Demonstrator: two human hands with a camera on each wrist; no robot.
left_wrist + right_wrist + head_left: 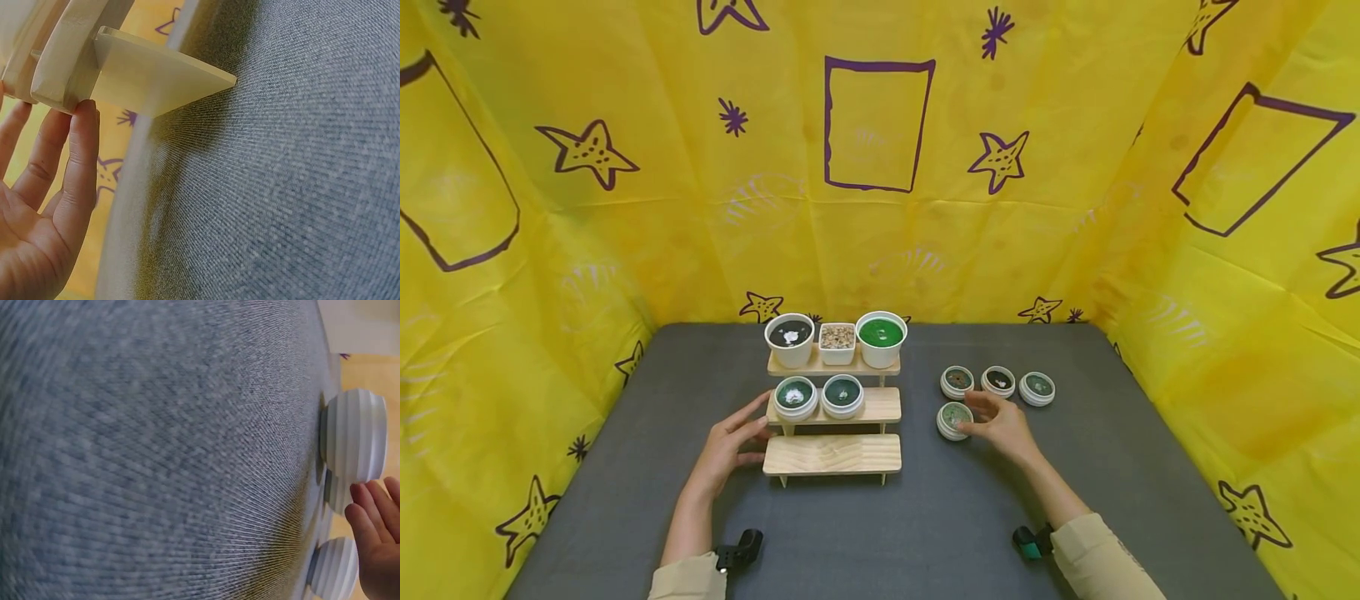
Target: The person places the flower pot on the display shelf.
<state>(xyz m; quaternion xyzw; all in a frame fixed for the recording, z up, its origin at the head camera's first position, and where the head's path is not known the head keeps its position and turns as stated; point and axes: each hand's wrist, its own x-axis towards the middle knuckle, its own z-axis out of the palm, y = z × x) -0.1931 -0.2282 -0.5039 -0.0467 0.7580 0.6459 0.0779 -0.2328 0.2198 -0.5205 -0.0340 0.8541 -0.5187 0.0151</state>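
My left hand [721, 454] is at the left end of a three-step wooden stand [832, 455], its fingertips against the shelf edge [59, 69] in the left wrist view. Extended fingers of my right hand [1006, 427] are at the right side of a small white ribbed pot [953, 422] with pale green contents. In the right wrist view the fingertips are right at the white ribbed pot [356, 431]. On the middle step are two white pots, one green with a white patch [794, 397] and one dark green [842, 395].
The top step holds a dark-filled cup [790, 338], a square dish of grainy bits [837, 342] and a bright green cup [881, 337]. Behind my right hand stand a brown-green pot [957, 382], a black one [998, 381] and a green one [1037, 387]. Yellow cloth [880, 250] surrounds the grey table [880, 542].
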